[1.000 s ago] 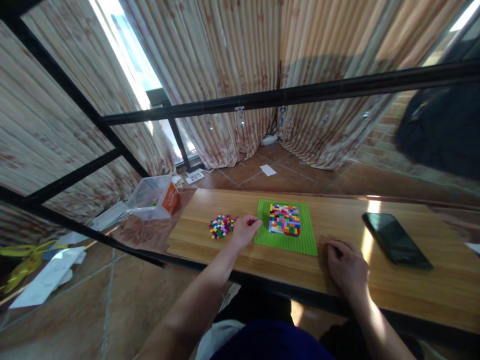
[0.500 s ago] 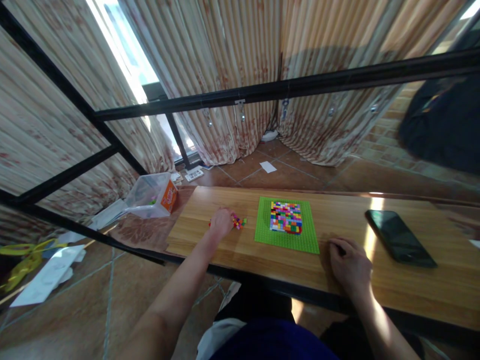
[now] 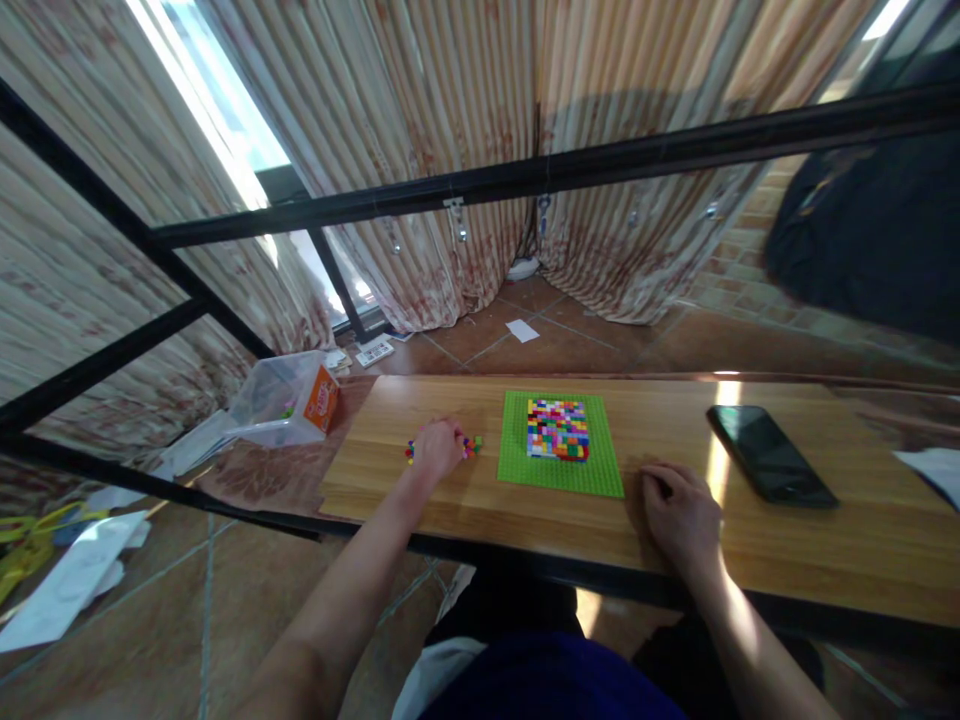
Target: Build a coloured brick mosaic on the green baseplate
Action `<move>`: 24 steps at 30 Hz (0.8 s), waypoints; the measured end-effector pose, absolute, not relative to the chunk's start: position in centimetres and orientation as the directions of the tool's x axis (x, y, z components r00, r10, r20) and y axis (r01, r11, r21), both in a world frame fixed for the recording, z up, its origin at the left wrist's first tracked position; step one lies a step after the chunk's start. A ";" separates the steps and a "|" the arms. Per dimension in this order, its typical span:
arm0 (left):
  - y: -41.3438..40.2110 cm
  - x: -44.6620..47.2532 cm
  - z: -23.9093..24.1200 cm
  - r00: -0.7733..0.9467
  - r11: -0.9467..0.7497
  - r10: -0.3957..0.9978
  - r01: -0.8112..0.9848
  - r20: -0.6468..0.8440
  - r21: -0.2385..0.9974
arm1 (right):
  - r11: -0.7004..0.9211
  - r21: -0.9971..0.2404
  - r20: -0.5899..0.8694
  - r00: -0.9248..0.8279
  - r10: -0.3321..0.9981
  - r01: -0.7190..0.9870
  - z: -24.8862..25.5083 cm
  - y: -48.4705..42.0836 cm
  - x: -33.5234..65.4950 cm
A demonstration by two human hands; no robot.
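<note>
My left hand (image 3: 439, 449) is over a small pile of loose coloured bricks (image 3: 472, 446) on the left part of the wooden table. Its fingers are closed together, and whatever they hold is too small to make out. A green baseplate (image 3: 510, 470) lies to the right of the pile and bears a block of many-coloured bricks (image 3: 558, 430) in a rough square. Beside the plate's right corner, my right hand (image 3: 682, 515) rests on the table with its fingers curled in. I see nothing in it.
A black phone (image 3: 771, 456) lies on the table (image 3: 660, 410) to the right, with white paper (image 3: 934, 468) at the far right. A clear plastic box (image 3: 277, 395) with an orange label stands off the left end. Black metal bars (image 3: 495, 185) cross in front of the curtains.
My left hand has shifted slightly over the pile, baring some bricks on its left side. The whole view has swung a little. My right hand stays beside the plate.
</note>
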State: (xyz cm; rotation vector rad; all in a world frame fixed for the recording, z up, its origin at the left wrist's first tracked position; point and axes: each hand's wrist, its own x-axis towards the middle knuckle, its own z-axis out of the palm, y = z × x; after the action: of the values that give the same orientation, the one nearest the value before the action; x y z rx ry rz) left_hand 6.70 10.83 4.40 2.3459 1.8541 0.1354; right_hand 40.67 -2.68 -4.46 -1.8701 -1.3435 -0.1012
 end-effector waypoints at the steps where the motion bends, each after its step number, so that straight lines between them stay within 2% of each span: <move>1: 10.8 6.8 4.5 0.223 -0.217 0.975 0.962 -0.020 0.166 | -0.099 -0.564 0.494 0.431 0.755 0.820 -4.4 -2.7 40.6; 5: 10.6 7.0 4.9 0.190 -0.189 0.982 0.970 0.006 0.153 | -0.093 -0.567 0.499 0.431 0.752 0.818 -4.4 -2.6 40.6; 7: 10.3 7.3 5.1 0.173 -0.177 0.984 0.964 0.034 0.200 | -0.098 -0.567 0.496 0.434 0.752 0.818 -4.3 -2.6 40.5; 10: 9.4 8.5 5.1 0.194 -0.208 0.978 0.899 0.077 0.385 | -0.097 -0.565 0.497 0.432 0.753 0.819 -4.3 -2.6 40.5; 13: 8.2 10.4 4.7 0.300 -0.319 0.945 0.754 0.131 0.574 | -0.089 -0.565 0.498 0.425 0.755 0.820 -4.1 -2.6 40.5; 16: 7.2 12.4 4.4 0.359 -0.378 0.918 0.651 0.171 0.659 | -0.084 -0.571 0.503 0.429 0.750 0.817 -3.9 -2.6 40.4; 19: 7.0 13.7 4.5 0.386 -0.415 0.901 0.630 0.199 0.657 | -0.081 -0.568 0.505 0.424 0.752 0.819 -3.8 -2.6 40.3; 24: 7.4 15.0 4.6 0.463 -0.505 0.857 0.665 0.226 0.550 | -0.087 -0.571 0.494 0.426 0.758 0.816 -3.8 -2.6 40.3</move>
State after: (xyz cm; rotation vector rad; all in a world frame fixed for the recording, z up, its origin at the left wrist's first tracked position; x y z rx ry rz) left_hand 14.98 7.40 4.59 2.3311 1.2799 0.6831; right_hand 40.31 -2.63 -3.79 -1.8519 -1.3441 -0.0887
